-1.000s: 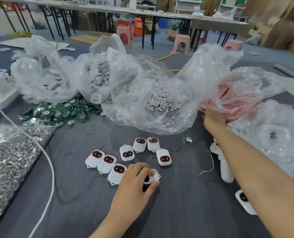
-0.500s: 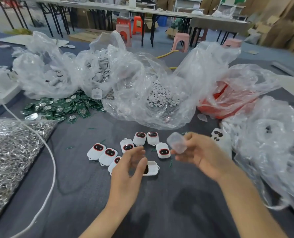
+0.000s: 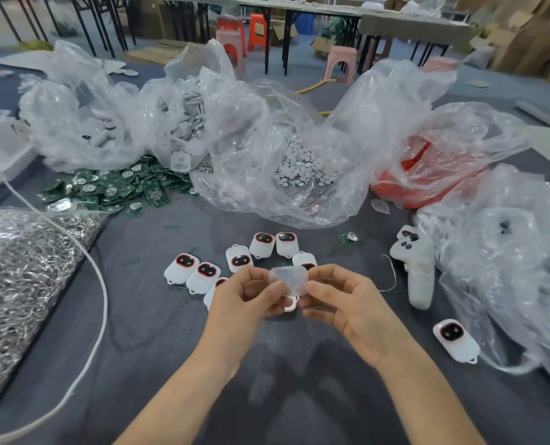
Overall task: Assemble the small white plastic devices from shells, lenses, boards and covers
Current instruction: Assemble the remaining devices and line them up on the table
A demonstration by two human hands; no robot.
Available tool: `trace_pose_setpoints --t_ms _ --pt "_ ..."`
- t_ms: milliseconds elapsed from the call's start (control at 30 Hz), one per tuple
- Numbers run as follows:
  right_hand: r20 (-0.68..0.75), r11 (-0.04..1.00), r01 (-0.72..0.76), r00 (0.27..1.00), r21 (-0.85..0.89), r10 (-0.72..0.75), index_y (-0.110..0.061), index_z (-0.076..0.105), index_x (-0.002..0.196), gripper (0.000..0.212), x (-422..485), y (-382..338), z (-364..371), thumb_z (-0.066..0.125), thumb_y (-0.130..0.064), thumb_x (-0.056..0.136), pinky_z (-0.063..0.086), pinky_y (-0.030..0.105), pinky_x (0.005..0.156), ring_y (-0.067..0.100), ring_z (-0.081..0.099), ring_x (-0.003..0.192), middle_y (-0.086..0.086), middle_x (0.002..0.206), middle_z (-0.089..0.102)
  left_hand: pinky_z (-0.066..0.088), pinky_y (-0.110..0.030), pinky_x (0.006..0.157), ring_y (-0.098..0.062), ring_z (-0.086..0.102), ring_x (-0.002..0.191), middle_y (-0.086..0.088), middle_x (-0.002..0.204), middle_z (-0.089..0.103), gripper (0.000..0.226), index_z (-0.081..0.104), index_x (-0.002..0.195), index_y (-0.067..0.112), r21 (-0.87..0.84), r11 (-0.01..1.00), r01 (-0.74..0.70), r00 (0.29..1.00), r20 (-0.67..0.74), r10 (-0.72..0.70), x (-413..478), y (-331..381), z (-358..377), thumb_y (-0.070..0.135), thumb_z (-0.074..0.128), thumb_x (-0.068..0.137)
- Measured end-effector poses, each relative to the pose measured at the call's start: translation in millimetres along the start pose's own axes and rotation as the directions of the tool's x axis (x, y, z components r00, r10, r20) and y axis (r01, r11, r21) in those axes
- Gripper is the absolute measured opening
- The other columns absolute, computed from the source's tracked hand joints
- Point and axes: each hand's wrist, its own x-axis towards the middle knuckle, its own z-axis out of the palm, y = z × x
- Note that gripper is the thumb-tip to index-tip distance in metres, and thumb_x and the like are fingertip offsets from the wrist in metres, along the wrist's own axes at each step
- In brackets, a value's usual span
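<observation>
Both hands are coming together at centre frame, the left hand and right hand pinching a clear cover over a partly hidden white shell. Pressing it on squarely is probably coming next. Finished devices are lying beyond.

My left hand and right hand hold a cover between them over the counter, above a row of devices. Behind the row lies a bag of discs, with a pile of boards to its left. A bag of rings sits at my left, a cord beside it. A screwdriver and one lone device lie to my right.
</observation>
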Motion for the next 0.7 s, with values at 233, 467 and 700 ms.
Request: trace_pose_setpoints --t_ms 233,467,700 --pt "-0.031 0.999 0.039 0.999 0.033 -0.038 -0.014 0.072 0.072 0.009 3.4 2.1 8.3 0.071 -0.006 0.069 0.053 0.024 0.058 0.017 0.063 0.060 0.009 0.071 0.066 0.054 -0.020 0.061 -0.015 0.069 0.067 -0.009 0.073 0.071 0.009 0.069 0.081 0.010 -0.065 0.997 0.037 0.999 -0.005 -0.037 -1.5 4.5 -8.1 0.009 0.062 0.087" --pt "-0.055 0.996 0.062 0.997 0.070 -0.058 -0.016 0.072 0.068 0.028 1.2 0.1 5.0 0.061 0.005 0.082 0.053 0.023 0.055 0.015 0.061 0.058 0.006 0.066 0.064 0.053 -0.017 0.062 -0.010 0.066 0.067 -0.007 0.076 0.072 0.014 0.070 0.090 0.010 -0.030 0.999 0.028 0.999 -0.027 -0.029 -3.4 3.5 -7.3 0.001 0.060 0.089" --pt "-0.117 0.993 0.114 0.987 -0.009 -0.115 -0.015 0.070 0.070 0.027 0.7 -1.9 1.0 0.060 0.007 0.083 0.052 0.023 0.054 0.015 0.059 0.056 0.004 0.065 0.065 0.054 -0.021 0.057 -0.016 0.067 0.059 -0.010 0.074 0.072 0.017 0.067 0.100 0.010 -0.003 0.995 0.098 0.995 -0.033 -0.098 -3.3 9.3 -6.4 0.009 0.050 0.097"
